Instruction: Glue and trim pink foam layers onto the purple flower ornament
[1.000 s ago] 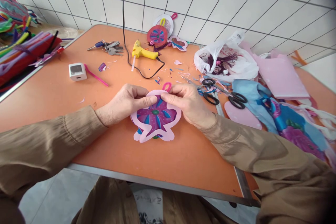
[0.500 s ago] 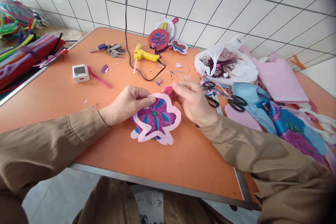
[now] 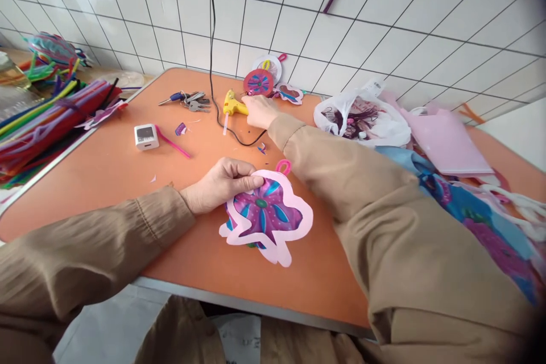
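Below the cutouts [image 3: 273, 210], an orange table [image 3: 200, 261] (metal-edged) adjoins white wall tiles [image 3: 268, 25].

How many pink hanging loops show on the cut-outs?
2: one loop atop the flower cut-out in the left hand, another on the white disc by the wall. Others may be hidden.

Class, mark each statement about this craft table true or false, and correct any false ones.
1. The left hand holds the pink-edged cutout. True.
2. The keys lie left of the yellow glue gun. True.
3. The right hand is on the keys. False: the right hand is at the glue gun.
4. The loop at the cutout's top is green. False: the loop is pink.
5. A white bag sits right of the glue gun. True.
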Available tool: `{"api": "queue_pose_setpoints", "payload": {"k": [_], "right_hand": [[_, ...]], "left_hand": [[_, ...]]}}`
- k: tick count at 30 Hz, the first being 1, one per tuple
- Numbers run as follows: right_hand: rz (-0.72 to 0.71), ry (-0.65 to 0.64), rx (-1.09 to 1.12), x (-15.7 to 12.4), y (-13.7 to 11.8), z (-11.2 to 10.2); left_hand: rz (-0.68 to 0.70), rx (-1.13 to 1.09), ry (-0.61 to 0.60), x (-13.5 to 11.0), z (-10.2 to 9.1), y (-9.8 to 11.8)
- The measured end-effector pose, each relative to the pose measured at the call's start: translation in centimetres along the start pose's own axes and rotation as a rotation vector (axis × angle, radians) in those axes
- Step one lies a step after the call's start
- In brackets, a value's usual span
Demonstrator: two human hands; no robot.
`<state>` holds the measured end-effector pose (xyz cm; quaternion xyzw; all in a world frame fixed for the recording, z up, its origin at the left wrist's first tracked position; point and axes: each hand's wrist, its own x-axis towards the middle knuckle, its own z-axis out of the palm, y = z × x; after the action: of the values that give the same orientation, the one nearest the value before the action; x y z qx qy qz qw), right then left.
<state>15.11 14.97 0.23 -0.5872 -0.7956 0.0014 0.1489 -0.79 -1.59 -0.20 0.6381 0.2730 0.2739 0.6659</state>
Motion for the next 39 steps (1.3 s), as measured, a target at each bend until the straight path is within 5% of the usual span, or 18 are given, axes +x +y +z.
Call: {"api": "queue_pose_setpoints", "payload": {"k": [6,8,10,12,18,25,32,39], "right_hand": [[-0.027,0.12,0.062,0.4,0.4,-0.7],[-0.038,0.248,0.19,-0.1,0.6,-1.9],[-0.076,0.502,0.59,-1.0,0.8,-3.3],[-0.093,0.582,0.705,-2.2,1.3,-4.6],[-0.117,0.449,1.008,-9.1,2.1,-6.7],[0.084,0.133,1.284,-16.9,0.2,-6.7],[0.184,0.069,1.285,-18.4,-1.0,-5.9],[0.103,0.106,1.105,-18.8,-1.7,-5.7]], "left_hand": [[0.024,0.055,-0.011,0.1,0.0,-0.3],[0.057,0.094,-0.007,0.1,0.0,-0.3],[0.073,0.123,0.012,0.2,0.0,-0.3],[0.062,0.129,0.033,0.2,0.0,-0.3],[0.021,0.066,0.087,-0.2,0.2,0.5],[0.042,0.013,0.269,-0.4,0.1,1.1],[0.042,0.082,0.36,-0.2,-0.2,1.5],[-0.002,0.205,0.305,-0.5,0.0,1.5]]}}
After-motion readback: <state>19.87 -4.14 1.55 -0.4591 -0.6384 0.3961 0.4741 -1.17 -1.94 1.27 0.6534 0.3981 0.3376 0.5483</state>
